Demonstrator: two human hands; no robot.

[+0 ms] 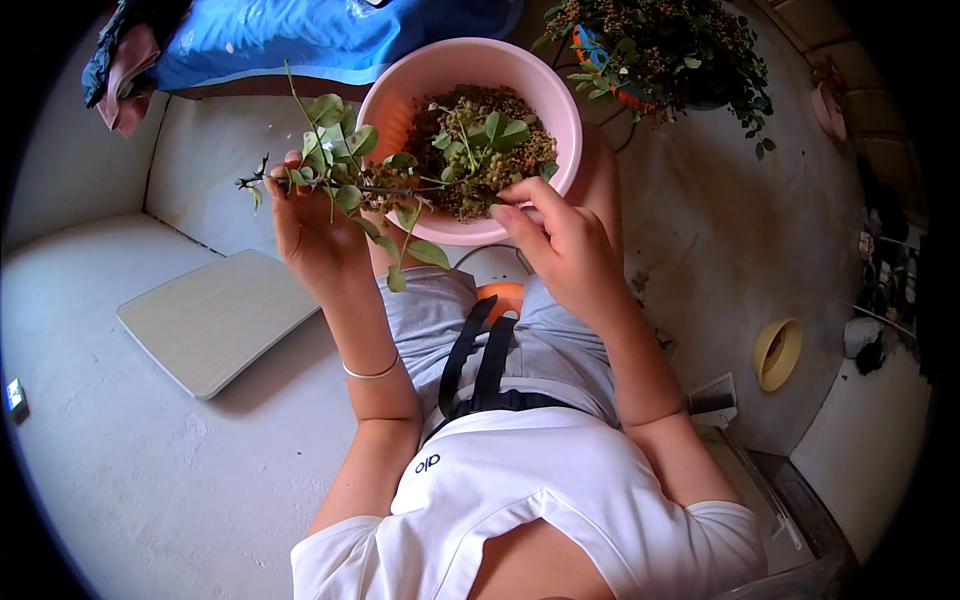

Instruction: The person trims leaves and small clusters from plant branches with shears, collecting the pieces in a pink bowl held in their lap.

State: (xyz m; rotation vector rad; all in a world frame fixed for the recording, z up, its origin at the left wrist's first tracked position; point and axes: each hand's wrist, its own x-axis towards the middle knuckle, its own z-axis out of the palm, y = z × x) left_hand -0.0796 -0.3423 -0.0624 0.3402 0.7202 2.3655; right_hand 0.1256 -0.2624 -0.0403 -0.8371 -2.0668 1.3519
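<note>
My left hand pinches a dark, thin stem of a leafy twig between thumb and fingers. The twig's green leaves spread above and below the stem, and its far end reaches over the pink basin. Inside the basin lies a heap of small brownish-green berry clusters, with some green leaves on top. Over the basin's near right side is my right hand, its thumb and forefinger pressed together beside the clusters. What those fingertips grip is too small to make out.
Beyond the basin to the right stands a pile of leafy berry branches. A blue cloth-covered surface is at the far left. A grey flat board lies left of my legs, and a yellow bowl sits on the right.
</note>
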